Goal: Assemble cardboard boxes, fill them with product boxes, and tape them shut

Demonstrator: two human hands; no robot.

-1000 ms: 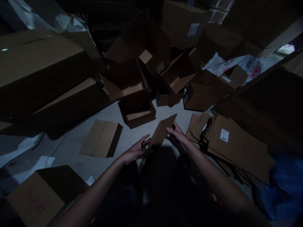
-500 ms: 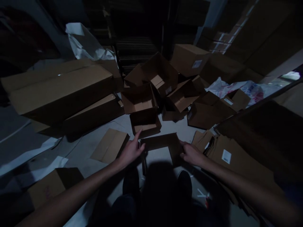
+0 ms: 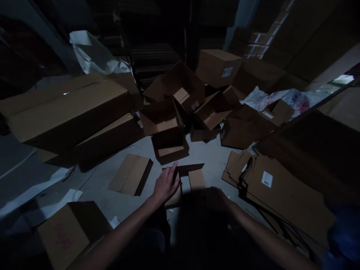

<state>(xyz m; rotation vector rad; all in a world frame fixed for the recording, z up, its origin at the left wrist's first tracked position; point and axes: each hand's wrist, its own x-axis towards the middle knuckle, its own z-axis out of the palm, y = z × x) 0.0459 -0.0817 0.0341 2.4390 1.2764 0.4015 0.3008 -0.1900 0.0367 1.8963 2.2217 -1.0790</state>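
A small cardboard box [image 3: 197,178] sits on the floor in front of me, two side flaps folded inward with a gap of light floor between them. My left hand [image 3: 166,183] lies over its left flap, fingers stretched forward and holding nothing. At the near right corner of the box is my right hand [image 3: 216,198]; deep shadow hides its fingers. Just beyond stands an open cardboard box [image 3: 171,150], touching or nearly touching the far edge. To the left lies a closed flat carton [image 3: 129,173].
Several open boxes [image 3: 215,112] are heaped ahead. Long cartons [image 3: 67,101] stand on the left, and flattened cardboard sheets [image 3: 284,195] are stacked on the right. A box with red writing [image 3: 63,232] is at lower left. White plastic wrapping [image 3: 270,98] lies at back right.
Both side flaps of the small box have swung inward. My left hand has moved over the left flap, and my right hand has come nearer to me, into shadow.
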